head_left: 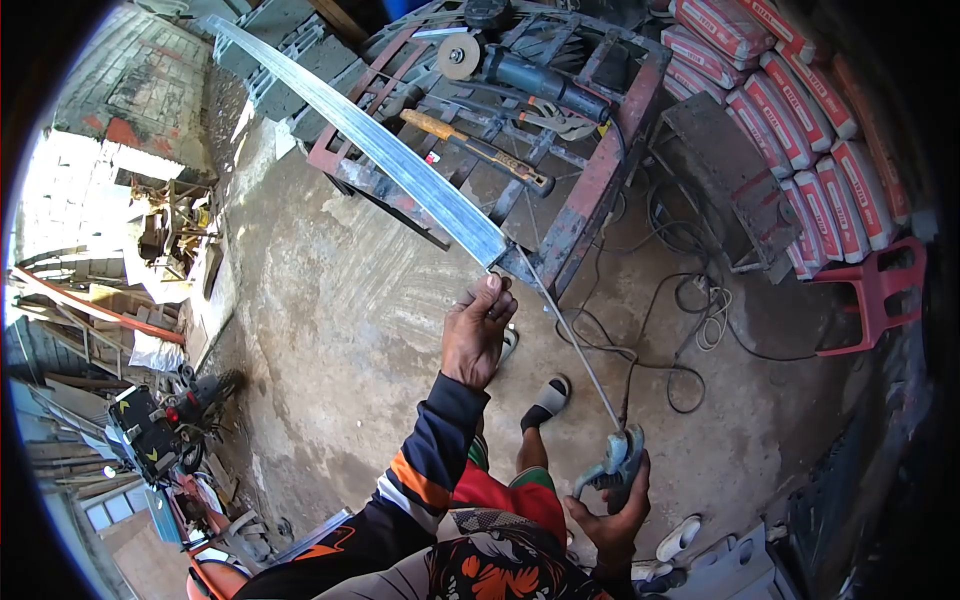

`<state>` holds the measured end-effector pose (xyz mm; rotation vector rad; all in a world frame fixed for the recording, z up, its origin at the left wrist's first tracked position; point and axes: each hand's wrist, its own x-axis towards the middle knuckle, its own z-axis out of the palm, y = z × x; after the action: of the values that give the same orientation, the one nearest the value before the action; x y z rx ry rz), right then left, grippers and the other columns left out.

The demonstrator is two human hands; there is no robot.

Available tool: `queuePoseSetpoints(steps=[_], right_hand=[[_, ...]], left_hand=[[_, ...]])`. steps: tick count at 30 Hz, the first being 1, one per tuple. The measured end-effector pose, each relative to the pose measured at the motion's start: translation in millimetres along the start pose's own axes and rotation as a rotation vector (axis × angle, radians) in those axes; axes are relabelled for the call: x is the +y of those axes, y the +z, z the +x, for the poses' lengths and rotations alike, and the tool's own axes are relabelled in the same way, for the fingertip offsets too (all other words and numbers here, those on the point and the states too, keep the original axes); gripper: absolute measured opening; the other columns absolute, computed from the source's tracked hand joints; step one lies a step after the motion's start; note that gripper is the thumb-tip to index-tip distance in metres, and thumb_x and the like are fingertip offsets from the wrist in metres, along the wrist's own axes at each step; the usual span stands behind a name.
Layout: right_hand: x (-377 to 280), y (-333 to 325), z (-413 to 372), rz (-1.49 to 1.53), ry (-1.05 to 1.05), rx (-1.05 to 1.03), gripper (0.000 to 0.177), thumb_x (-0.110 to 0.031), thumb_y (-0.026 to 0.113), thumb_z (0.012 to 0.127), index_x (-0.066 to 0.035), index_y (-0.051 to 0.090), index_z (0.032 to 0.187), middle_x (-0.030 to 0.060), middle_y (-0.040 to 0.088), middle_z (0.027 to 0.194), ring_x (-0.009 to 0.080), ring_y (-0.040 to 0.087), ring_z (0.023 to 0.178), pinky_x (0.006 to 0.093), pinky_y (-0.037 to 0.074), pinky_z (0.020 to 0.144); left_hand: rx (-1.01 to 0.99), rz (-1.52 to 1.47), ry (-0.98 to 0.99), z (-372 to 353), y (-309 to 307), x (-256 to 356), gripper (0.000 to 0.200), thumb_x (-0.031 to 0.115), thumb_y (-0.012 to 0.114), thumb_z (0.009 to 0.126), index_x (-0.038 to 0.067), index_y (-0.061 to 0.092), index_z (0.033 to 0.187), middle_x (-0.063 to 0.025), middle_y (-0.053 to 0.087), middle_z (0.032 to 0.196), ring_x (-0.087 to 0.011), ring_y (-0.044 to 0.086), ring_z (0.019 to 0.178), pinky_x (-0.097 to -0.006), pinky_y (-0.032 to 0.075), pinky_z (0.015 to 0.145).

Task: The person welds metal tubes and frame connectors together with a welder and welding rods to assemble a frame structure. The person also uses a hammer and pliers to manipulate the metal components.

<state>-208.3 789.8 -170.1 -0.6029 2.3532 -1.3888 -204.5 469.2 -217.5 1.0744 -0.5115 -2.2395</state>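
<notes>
My left hand (477,325) is raised just below the near end of a long silvery metal bar (400,165), its fingers closed; what they pinch, if anything, is too small to make out. The bar lies across a rusty red metal frame table (600,185). In my right hand (618,515) is a blue-green electrode holder (612,462). A long thin rod (575,340) runs from the holder up to the table's near corner, close to the bar's end. An orange-handled hammer (478,150) rests on the table.
An angle grinder (545,82) and pliers (558,122) are on the table. Cables (640,360) coil over the floor at right. Red-and-white bags (800,110), a metal box (730,175) and a pink plastic stool (880,295) stand at right. A motorbike (180,415) is at lower left.
</notes>
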Motion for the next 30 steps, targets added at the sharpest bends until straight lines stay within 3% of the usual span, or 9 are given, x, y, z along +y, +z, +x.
queuePoseSetpoints(steps=[7,22,24,28,30], right_hand=[[4.4,1.3,0.2,-0.047,-0.043,-0.005,0.119,-0.041,0.096,0.052,0.007,0.036,0.143,0.014,0.066,0.091,0.0227,0.065,0.071,0.0309,0.051,0.057],[1.6,-0.8,2.1,-0.025,-0.038,-0.022,0.116,-0.04,0.094,0.054,0.006,0.035,0.143,0.0154,0.066,0.1,0.0229,0.066,0.076,0.031,0.052,0.059],[2.2,-0.9,1.8,-0.01,-0.058,-0.057,0.117,-0.027,0.091,0.058,0.002,0.026,0.15,0.0128,0.063,0.108,0.0177,0.061,0.08,0.0276,0.047,0.061],[1.5,0.9,3.1,-0.005,-0.047,-0.047,0.117,-0.027,0.091,0.058,0.002,0.026,0.15,0.0121,0.063,0.107,0.0173,0.061,0.079,0.0275,0.047,0.061],[3.3,2.1,2.5,-0.004,-0.038,-0.012,0.116,-0.038,0.094,0.054,0.005,0.034,0.144,0.0154,0.066,0.105,0.0213,0.067,0.079,0.0294,0.052,0.059]], left_hand=[[0.015,0.031,0.003,2.2,-2.8,-1.0,0.02,0.015,0.067,0.094,0.003,0.062,0.109,-0.0055,0.063,0.101,-0.0151,0.058,0.086,-0.0346,0.049,0.09],[0.042,0.037,0.005,-0.5,2.2,0.7,0.02,0.016,0.068,0.094,0.002,0.062,0.107,-0.0043,0.062,0.098,-0.0139,0.058,0.083,-0.0325,0.05,0.087],[0.022,0.03,0.011,0.4,0.7,0.3,0.019,0.016,0.068,0.094,0.002,0.062,0.105,-0.0039,0.062,0.096,-0.0136,0.057,0.081,-0.0321,0.05,0.085],[0.022,0.026,0.013,0.6,1.2,0.2,0.017,0.016,0.068,0.094,0.003,0.062,0.104,-0.0038,0.062,0.094,-0.0133,0.057,0.08,-0.0315,0.05,0.084],[0.023,0.021,0.017,0.5,1.0,0.0,0.017,0.016,0.068,0.094,0.003,0.062,0.103,-0.0037,0.061,0.094,-0.0131,0.057,0.08,-0.0313,0.05,0.084]])
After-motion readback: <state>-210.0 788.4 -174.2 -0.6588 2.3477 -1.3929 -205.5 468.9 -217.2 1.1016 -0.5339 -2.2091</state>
